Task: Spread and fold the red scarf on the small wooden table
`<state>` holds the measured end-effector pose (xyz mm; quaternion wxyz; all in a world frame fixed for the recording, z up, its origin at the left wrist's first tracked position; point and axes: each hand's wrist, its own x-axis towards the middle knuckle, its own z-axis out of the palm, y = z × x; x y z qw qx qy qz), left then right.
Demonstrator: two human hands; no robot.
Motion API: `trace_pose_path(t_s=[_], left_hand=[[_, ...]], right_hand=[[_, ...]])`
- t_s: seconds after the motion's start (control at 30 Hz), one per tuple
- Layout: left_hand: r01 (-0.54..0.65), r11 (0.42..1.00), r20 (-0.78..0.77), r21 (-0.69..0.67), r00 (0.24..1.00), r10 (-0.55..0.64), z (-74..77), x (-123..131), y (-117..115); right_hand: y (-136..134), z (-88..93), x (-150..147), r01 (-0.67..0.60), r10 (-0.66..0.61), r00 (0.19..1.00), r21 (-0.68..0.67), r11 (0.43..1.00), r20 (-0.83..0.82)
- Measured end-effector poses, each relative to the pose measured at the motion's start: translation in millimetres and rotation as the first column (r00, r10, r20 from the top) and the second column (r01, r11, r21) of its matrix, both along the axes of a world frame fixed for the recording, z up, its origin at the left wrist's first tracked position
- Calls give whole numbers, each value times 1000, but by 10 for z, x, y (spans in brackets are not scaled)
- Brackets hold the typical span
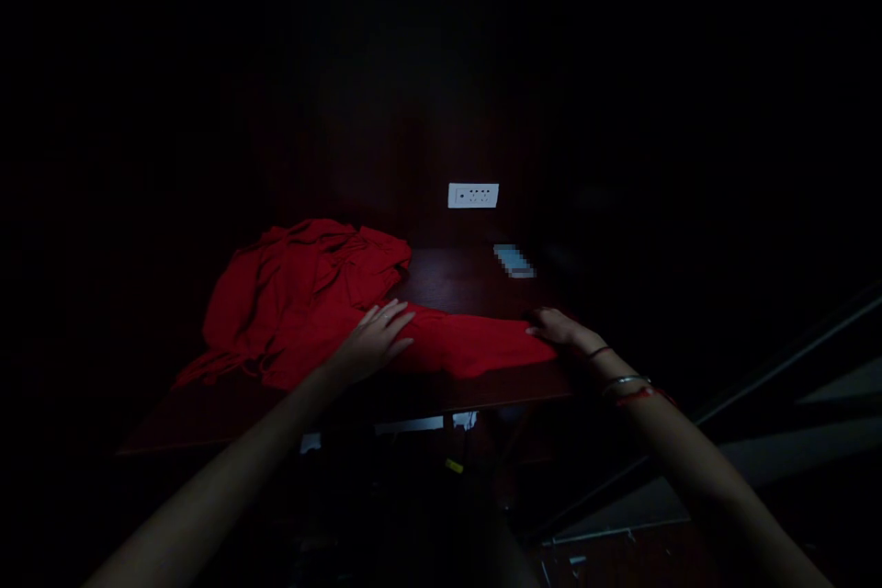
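Note:
A red cloth garment (pixel 303 294) lies bunched on a dark table (pixel 469 280), with one part stretched out to the right. My left hand (pixel 376 342) rests flat on the cloth, fingers stretched out. My right hand (pixel 561 331) lies on the right end of the stretched part, near the table's front edge, fingers pressed down on the fabric. Bangles and a red thread circle my right wrist.
The scene is very dark. A white socket plate (pixel 472 195) sits on the wall behind the table. A small pale blurred object (pixel 514 261) lies on the table at the back right. Slanted rails show dimly at the lower right.

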<state>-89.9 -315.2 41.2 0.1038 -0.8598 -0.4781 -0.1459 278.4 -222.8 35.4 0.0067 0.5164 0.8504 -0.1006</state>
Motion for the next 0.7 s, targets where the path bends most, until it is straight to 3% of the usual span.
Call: trace_pose_path(t_s=[0.07, 0.13, 0.2, 0.3, 0.37, 0.43, 0.57, 0.7], left_hand=[[122, 992, -39, -34, 992, -123, 25, 314, 123], [172, 978, -49, -114, 983, -178, 5, 550, 276], [166, 961, -20, -222, 984, -174, -23, 707, 447], [109, 895, 97, -433, 992, -74, -12, 854, 702], [120, 832, 157, -542, 987, -40, 36, 922, 842], [182, 781, 184, -598, 979, -87, 97, 964, 947], [349, 682, 318, -643, 931, -176, 200, 930, 1043], [458, 658, 519, -598, 847, -117, 298, 802, 1023]], right_hand=[[18, 64, 1, 12, -12, 1000, -28, 1000, 15], [11, 153, 10, -5, 4, 998, -30, 1000, -57], [-11, 261, 24, -45, 35, 977, -41, 998, -208], [-48, 436, 37, -104, 63, 906, -75, 992, -419], [-74, 556, 25, -123, 69, 879, -83, 989, -471], [-107, 681, -7, -138, 95, 885, -64, 988, -455], [-212, 888, -86, -220, 238, 902, 91, 971, -360], [-306, 915, -117, -195, 223, 876, 108, 975, -428]])
